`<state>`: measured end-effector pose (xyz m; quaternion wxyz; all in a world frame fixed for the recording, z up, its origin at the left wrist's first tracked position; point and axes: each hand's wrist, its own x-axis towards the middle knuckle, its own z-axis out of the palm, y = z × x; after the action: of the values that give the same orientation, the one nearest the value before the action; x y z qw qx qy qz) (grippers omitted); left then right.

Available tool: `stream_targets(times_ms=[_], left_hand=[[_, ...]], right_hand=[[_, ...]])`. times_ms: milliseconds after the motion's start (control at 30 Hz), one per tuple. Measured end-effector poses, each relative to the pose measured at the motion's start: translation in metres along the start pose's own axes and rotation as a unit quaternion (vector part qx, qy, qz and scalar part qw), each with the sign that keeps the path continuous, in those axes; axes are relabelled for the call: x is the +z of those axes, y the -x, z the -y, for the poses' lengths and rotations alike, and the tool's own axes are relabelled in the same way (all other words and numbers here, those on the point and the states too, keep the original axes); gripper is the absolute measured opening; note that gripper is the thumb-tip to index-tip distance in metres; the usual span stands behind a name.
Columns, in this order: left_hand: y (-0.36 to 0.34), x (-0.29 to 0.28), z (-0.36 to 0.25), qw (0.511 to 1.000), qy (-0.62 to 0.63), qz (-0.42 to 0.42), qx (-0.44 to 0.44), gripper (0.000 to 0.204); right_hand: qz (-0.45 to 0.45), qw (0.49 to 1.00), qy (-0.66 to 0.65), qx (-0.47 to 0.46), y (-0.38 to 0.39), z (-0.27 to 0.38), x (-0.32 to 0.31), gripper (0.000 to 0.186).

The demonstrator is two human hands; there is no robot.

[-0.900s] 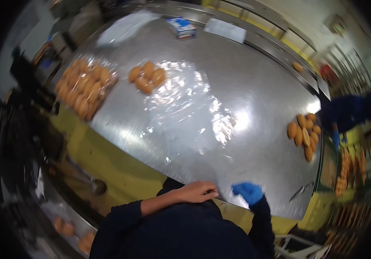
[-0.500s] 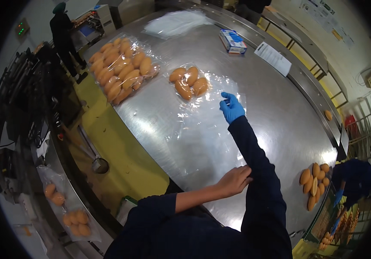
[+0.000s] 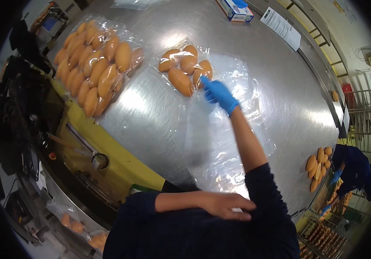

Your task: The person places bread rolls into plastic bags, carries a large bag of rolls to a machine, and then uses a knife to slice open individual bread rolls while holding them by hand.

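A: What's closest to us?

B: The bare left hand (image 3: 231,206). It lies sideways at the dark blue right sleeve (image 3: 269,194), fingers a little bent. I can't tell if it grips the cloth.

A: Where's the edge?

B: The left edge of the shiny grey metal worktop (image 3: 297,90) runs on a slant, away and to the left. Past it is the yellow floor (image 3: 118,157).

A: Is there room to move?

B: Lots on the right! Smooth metal goes from the flat see-through plastic (image 3: 250,95) to the pile of loose long brown buns (image 3: 318,167) by the right edge. There's a smaller stretch on the left.

A: And the right hand (image 3: 220,95)?

B: It's in a thin blue glove, over the plastic. One finger pokes at the rightmost bun and the others curl in. It's blurry, so I can't tell if it pinches anything.

A: Which way do the buns point?

B: Four brown oval buns (image 3: 180,82) sit together at the plastic's far left end. The nearest one slants from far left to near right. The left one leans the other way. The other two point mostly away from us.

A: What's past them?

B: A big clear bag full of brown buns (image 3: 97,64) on the left. Farther off are a blue and white box (image 3: 239,14) and a white paper sheet (image 3: 280,28).
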<state>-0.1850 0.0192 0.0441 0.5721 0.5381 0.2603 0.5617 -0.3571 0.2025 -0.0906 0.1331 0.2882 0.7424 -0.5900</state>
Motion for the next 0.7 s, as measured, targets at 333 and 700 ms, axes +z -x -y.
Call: stream_targets(times_ms=[333, 700], left_hand=[[0.092, -0.029, 0.135, 0.767, -0.511, -0.116, -0.371, 0.054], [0.093, -0.045, 0.162, 0.684, -0.598, -0.284, -0.306, 0.066]], right_hand=[[-0.118, 0.983, 0.138, 0.021, 0.0, 0.009, 0.086, 0.057], [-0.201, 0.927, 0.073, -0.307, 0.017, 0.016, 0.005, 0.021]])
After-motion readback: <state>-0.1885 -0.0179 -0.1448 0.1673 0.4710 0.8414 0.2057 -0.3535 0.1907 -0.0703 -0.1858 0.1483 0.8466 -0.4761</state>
